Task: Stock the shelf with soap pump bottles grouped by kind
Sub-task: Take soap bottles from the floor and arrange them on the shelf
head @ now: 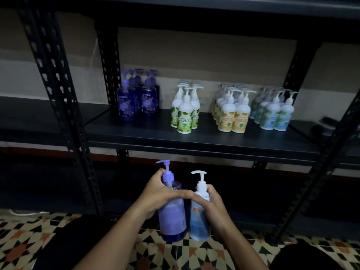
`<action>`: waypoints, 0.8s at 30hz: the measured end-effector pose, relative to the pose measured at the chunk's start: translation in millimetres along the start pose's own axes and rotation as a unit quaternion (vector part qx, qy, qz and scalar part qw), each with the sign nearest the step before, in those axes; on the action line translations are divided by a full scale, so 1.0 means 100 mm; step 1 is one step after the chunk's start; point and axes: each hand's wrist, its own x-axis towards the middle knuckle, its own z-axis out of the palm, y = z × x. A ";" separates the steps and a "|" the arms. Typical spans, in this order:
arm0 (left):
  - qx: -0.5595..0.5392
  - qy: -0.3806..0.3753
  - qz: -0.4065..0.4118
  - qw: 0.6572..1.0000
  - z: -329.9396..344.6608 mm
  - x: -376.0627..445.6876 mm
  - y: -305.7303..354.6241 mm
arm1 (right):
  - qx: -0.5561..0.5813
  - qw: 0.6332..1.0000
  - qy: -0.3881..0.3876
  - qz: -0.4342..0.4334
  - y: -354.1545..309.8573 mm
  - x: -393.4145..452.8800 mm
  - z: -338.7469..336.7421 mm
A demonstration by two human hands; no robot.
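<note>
Your two forearms came up from the bottom of the frame over the patterned tile floor (pixel 29 236), each hand carrying one bottle. Your left hand (pixel 155 193) was wrapped around the shoulder of a purple pump bottle (pixel 172 213), fingers curled across its front just under the pump collar. Your right hand (pixel 210 199) was curled round the neck and upper body of a white bottle with a blue label (pixel 199 221). Both bottles stood upright, side by side and touching or nearly so, in the lower centre of the frame, below the front edge of the shelf board (pixel 194 141).

Noted on that board, across the middle of the frame, four separate groups:
- purple bottles (pixel 136 98), left of centre
- green-label white bottles (pixel 185 112), centre
- orange-label white bottles (pixel 231 112), right of centre
- blue-label white bottles (pixel 274 112), furthest right

Groups stood well apart, each of one kind only as far as the dim light allowed me to tell.

Judgement: stocking looked well advanced; sorting was clean so far. Still to do: your purple bottle belonged with the left group, your blue-label one with the far-right group. Whether more stock waited outside the frame, I could not tell
</note>
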 end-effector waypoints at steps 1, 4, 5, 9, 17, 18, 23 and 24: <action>0.010 -0.016 -0.015 1.000 0.00 0.00 -0.01 | -0.007 1.000 0.001 0.004 0.01 0.00 -0.03; 0.029 -0.014 -0.047 0.998 -0.03 0.03 -0.04 | -0.032 0.999 0.019 0.000 0.02 -0.01 -0.09; 0.035 -0.002 -0.052 0.998 -0.03 0.05 -0.06 | -0.044 0.999 0.027 -0.002 0.03 0.00 -0.11; -0.016 0.032 -0.052 0.998 -0.04 0.07 -0.07 | -0.068 0.996 0.050 -0.009 0.09 0.00 -0.18; -0.158 0.079 0.059 0.983 -0.02 -0.03 -0.07 | -0.004 0.996 0.086 -0.030 0.07 -0.05 -0.26; -0.180 0.076 0.061 0.979 -0.01 -0.04 -0.07 | 0.003 0.995 0.088 -0.038 0.05 -0.07 -0.27; -0.242 0.054 0.053 0.967 0.07 -0.10 -0.10 | 0.041 0.998 0.016 -0.036 -0.06 -0.11 -0.31; -0.241 0.043 0.048 0.969 0.10 -0.12 -0.12 | 0.055 0.998 0.001 -0.028 -0.08 -0.12 -0.31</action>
